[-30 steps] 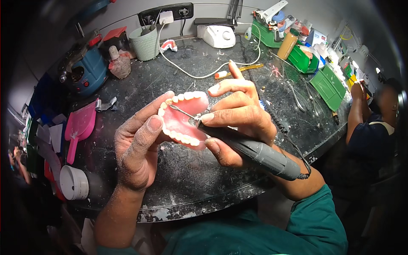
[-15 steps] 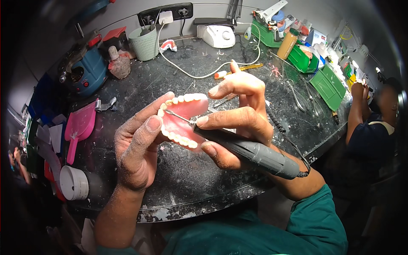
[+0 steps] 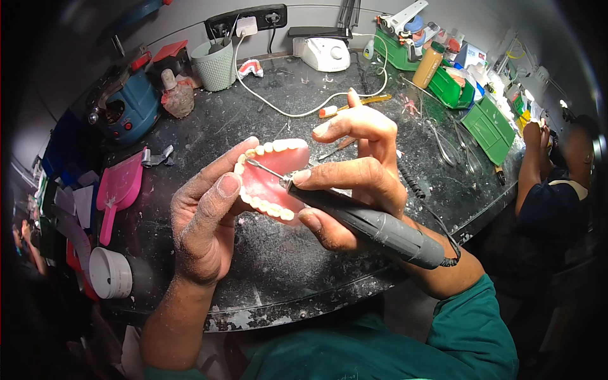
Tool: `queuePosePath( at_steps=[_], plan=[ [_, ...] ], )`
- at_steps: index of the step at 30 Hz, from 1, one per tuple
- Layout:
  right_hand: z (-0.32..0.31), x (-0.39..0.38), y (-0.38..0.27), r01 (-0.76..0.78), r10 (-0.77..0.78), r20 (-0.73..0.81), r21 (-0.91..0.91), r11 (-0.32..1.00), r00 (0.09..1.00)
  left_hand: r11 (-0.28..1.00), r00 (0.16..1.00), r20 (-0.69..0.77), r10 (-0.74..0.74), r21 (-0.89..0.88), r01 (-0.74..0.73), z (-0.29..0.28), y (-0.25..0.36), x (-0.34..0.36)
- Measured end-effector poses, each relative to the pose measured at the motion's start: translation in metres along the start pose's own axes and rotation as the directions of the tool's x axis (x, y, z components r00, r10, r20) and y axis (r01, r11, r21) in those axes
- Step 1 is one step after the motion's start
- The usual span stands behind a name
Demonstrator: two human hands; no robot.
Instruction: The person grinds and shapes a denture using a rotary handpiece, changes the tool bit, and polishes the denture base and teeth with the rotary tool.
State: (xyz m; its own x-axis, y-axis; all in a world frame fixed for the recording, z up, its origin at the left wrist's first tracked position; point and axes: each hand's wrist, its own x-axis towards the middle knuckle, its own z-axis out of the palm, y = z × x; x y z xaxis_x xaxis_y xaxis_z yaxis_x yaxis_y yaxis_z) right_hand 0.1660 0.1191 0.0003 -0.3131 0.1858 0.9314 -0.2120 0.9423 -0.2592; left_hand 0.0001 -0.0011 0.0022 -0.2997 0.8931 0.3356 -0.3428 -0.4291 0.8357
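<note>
A grey wall [image 3: 190,23] backs a scuffed black workbench [image 3: 285,259]

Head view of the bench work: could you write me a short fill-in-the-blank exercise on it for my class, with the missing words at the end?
1. The left hand holds a denture whose base is coloured ____.
2. The hand gripping the black handpiece is the person's ____ one.
3. The person's sleeve is coloured ____.
4. In the picture, the dustpan lies to the ____ of the denture.

Missing words: pink; right; green; left.
</note>
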Motion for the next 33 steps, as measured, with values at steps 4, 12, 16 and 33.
queuePosePath(
  at_steps=[4, 12, 16, 33],
  plan=[
    [-0.0024, 0.0006, 0.0039, 0.047, -0.047, 0.025, -0.011, 0.999, 0.999, 1.0, 1.0, 0.008, 0.006, 0.0, -0.006, -0.0006, -0.0007, 0.0004],
    [-0.0037, -0.0001, 0.0074, 0.095, -0.094, 0.073, -0.01, 0.995, 0.993, 1.0, 1.0, 0.002, 0.006, -0.008, -0.006, -0.0009, -0.0012, 0.0002],
    [-0.0018, 0.0009, 0.0026, 0.045, -0.045, 0.041, -0.001, 0.999, 0.998, 1.0, 1.0, 0.011, 0.004, -0.006, -0.004, -0.0008, -0.0011, 0.0003],
    [-0.0058, -0.0006, 0.0055, 0.027, -0.033, 0.124, 0.051, 0.998, 0.992, 1.0, 0.999, -0.034, -0.015, 0.009, 0.015, -0.0022, -0.0015, -0.0003]
  ],
)
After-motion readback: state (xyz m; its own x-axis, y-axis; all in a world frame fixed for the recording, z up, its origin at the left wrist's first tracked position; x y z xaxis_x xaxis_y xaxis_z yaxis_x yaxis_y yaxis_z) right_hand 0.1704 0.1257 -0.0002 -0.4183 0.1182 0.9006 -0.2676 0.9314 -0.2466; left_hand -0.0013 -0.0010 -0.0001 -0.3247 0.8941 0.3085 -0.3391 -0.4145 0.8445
